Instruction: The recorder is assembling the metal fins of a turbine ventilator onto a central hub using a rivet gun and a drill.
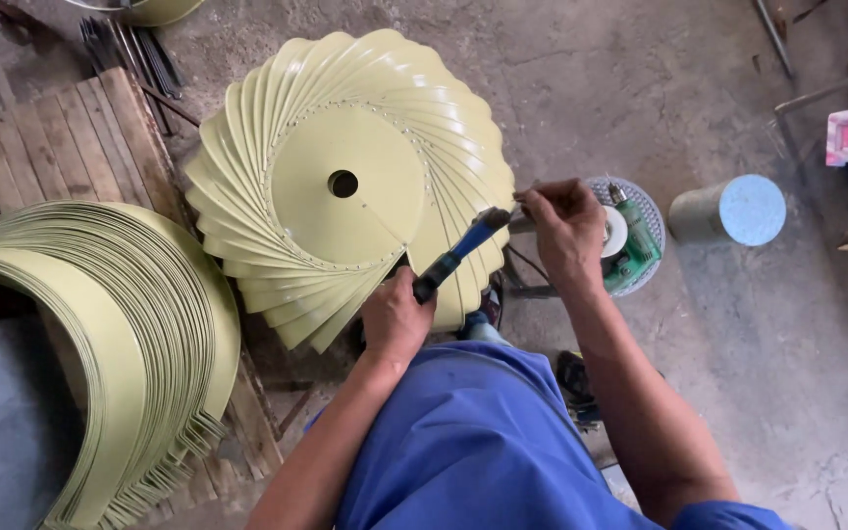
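At the far left a stack of curved pale-green blades (139, 334) leans over a wooden pallet (61, 147), well apart from both hands. To its right sits the fan wheel (345, 177), a round pale-green disc with a centre hole and overlapping blades spiralling round its edge, tilted so its face looks up toward the camera. The left hand (397, 319) sits just below the wheel's lower right edge, fingers wrapped shut round the dark grip of a blue-handled tool (458, 253). The tool's long axis runs up and to the right, from that fist toward the wheel's right rim, where its head meets the other hand. The right hand (563, 228) is the nearer one to the point of work: it hovers at the rim's right side, thumb and fingertips pinched together on something small and dark at the tool's tip; what that piece is cannot be told. So the wheel lies up and to the left of both grips, with the tool bridging the two hands across its edge. Further right, on the concrete floor (738, 334), a round tray (645, 211) carries a green bottle (630, 236), and beyond it lies a grey cylinder (728, 209).
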